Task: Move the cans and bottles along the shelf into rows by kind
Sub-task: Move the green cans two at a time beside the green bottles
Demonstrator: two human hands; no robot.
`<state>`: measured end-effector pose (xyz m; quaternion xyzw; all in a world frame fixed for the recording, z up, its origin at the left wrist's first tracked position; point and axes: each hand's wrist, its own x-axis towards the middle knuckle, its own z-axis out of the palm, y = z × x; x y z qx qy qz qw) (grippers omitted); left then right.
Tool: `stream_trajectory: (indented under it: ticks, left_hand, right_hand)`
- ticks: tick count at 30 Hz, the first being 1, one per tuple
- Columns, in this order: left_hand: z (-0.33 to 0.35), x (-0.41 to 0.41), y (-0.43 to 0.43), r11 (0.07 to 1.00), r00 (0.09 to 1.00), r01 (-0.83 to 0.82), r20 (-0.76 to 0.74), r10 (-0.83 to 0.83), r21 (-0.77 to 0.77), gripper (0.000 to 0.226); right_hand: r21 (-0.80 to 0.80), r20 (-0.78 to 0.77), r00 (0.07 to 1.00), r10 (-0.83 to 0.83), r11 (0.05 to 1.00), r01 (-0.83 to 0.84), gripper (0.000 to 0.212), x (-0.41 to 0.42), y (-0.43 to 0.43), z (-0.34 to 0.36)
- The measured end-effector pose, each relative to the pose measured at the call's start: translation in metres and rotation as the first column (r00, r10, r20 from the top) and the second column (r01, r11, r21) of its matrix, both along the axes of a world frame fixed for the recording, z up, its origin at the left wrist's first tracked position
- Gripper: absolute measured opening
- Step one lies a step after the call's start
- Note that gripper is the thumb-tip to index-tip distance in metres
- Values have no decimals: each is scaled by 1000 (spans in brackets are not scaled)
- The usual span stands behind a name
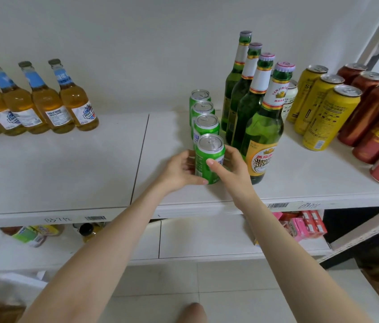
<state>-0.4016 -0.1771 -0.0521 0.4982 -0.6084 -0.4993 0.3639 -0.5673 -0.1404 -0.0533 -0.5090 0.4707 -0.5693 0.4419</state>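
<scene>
As I look down through the head camera, both hands are on one green can (209, 145) at the front of the white shelf (67, 171). The left hand (179, 171) has its grip closed on the can's left side, fingers curled round the back and the thumb low on the front near the base. The right hand (230, 169) grips the same can from the right, its thumb lying across the label and its fingers wrapped behind. The can stands upright with its base at the shelf surface; I cannot tell whether it rests there or is just lifted.

It heads a file: three more green cans (204, 109) stand right behind it, one after another toward the back wall. Just beside that file on the right, four green bottles (265, 127) stand in their own row front to back, the nearest one close to the right hand. A white can (289, 101) peeks out behind them. Further right come three yellow cans (330, 117) in a row, then a row of red cans (374, 117) reaching the picture's edge. Well apart on the left, amber bottles (44, 101) with blue neck labels stand in a line near the wall.

Under the shelf edge, which carries a barcode sticker (278, 205), a lower shelf (207, 238) holds pink boxes (305, 226) at the right.
</scene>
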Motion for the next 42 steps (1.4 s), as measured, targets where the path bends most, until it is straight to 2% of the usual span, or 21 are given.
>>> stream_trajectory:
  ticks: [22, 29, 33, 38, 40, 42]
  left_hand:
    - [5, -2, -12, 1000, 997, -12, 81, 13, -10, 65]
    - [3, 1, -4, 987, 948, -31, 308, 79, -158, 62]
    - [1, 12, 12, 967, 903, -52, 403, 153, -251, 63]
    - [6, 33, 49, 935, 815, -59, 524, 248, -350, 52]
    - [11, 40, 70, 917, 764, -44, 578, 287, -396, 50]
    - [17, 47, 92, 892, 702, -4, 634, 325, -452, 52]
  right_hand:
    - [52, 34, 999, -7, 999, 5, 59, 5, -13, 2]
    - [95, -9, 998, -68, 993, 69, 52, 3, -6, 1]
    - [107, -145, 981, -130, 983, 146, 50, 3, 12, 4]
    - [88, -400, 902, -162, 973, 214, 55, 0, 50, 6]
    - [48, -523, 837, -161, 975, 217, 54, -2, 67, 11]
    - [-33, -675, 716, -179, 977, 212, 54, -1, 83, 16]
